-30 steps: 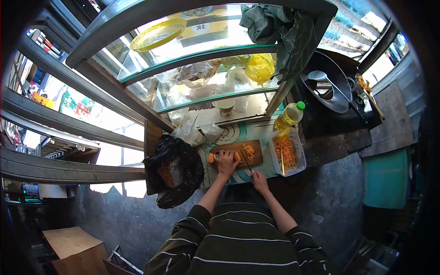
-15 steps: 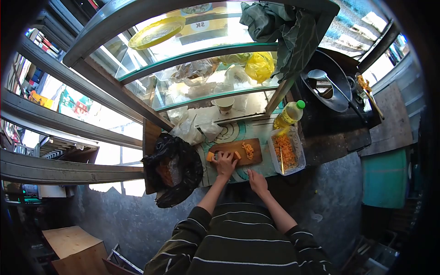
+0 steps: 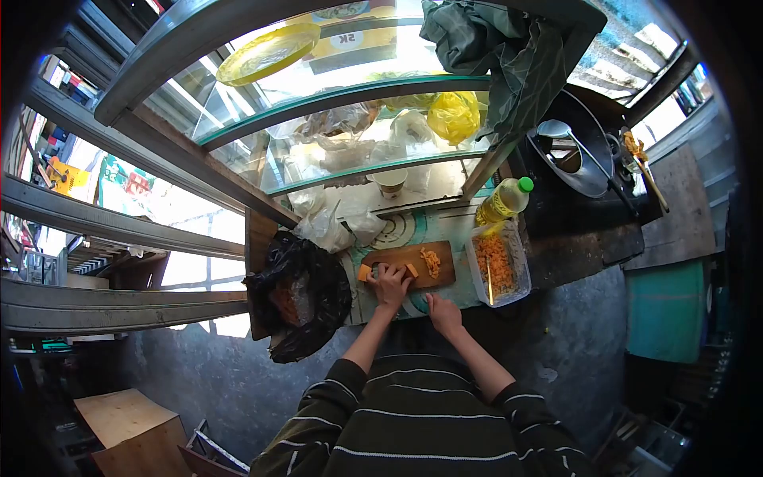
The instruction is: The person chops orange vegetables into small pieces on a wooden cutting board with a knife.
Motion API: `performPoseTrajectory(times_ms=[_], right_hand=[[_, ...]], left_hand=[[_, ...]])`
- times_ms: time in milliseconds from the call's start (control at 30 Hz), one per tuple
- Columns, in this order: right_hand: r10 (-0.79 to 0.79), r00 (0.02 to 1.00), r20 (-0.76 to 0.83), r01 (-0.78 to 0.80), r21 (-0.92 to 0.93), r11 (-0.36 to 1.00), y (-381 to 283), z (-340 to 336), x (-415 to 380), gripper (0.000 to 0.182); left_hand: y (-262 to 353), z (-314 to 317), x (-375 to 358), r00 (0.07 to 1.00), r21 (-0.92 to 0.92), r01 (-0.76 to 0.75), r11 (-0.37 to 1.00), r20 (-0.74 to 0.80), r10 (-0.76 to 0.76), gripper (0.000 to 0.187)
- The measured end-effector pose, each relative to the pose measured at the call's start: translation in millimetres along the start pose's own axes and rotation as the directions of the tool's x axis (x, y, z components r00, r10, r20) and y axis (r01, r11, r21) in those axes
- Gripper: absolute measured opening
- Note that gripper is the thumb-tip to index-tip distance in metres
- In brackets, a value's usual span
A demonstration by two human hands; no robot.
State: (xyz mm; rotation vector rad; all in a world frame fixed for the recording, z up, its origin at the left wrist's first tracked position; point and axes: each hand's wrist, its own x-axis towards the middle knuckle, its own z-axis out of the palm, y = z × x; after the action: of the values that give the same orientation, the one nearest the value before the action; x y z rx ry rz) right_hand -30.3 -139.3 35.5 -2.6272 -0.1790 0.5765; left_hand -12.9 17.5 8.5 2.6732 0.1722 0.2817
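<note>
A wooden cutting board (image 3: 447, 266) lies on the patterned table covering. My left hand (image 3: 389, 285) presses down on a block of orange food (image 3: 410, 271), perhaps carrot, on the board's left half, fingers bent over it. Another orange end (image 3: 365, 273) pokes out left of the fingers. Small chopped orange bits (image 3: 431, 262) are heaped on the right half. My right hand (image 3: 444, 313) is closed in a fist just in front of the board's near edge; whatever it grips, if anything, is hidden. A plastic tub (image 3: 520, 280) of finely chopped orange food (image 3: 494, 258) with a stick-like utensil stands to the right.
A black plastic bag (image 3: 330, 278) sits left of the board. Behind the tub stands a yellow bottle (image 3: 502, 202) with a green cap. A large wok (image 3: 584, 171) with a ladle is at the right. A paper cup (image 3: 390, 188) and a glass display case (image 3: 373, 175) are behind.
My right hand has shifted slightly left and is still closed. My left hand stays on the orange block. The whole view has tilted a little.
</note>
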Motion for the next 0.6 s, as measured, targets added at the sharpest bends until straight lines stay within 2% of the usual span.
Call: performPoseTrajectory(times_ms=[233, 333, 600], right_hand=[[-0.05, 0.999, 0.015, 0.05, 0.044, 0.998, 1.3, 0.3, 8.8, 0.045], [-0.051, 0.997, 0.052, 0.046, 0.085, 0.995, 1.7, 0.2, 17.4, 0.046], [0.009, 0.999, 0.043, -0.015, 0.157, 0.988, -3.8, 3.2, 17.9, 0.047]], left_hand=[[0.3, -1.1, 2.5, 1.0, 0.003, -0.013, 1.0, -0.008, 0.013, 0.028], [1.9, -2.0, 3.1, 1.0, -0.018, 0.003, 1.0, 0.016, -0.002, 0.029], [2.6, -3.6, 2.5, 0.999, 0.039, -0.019, 0.999, -0.042, 0.02, 0.034]])
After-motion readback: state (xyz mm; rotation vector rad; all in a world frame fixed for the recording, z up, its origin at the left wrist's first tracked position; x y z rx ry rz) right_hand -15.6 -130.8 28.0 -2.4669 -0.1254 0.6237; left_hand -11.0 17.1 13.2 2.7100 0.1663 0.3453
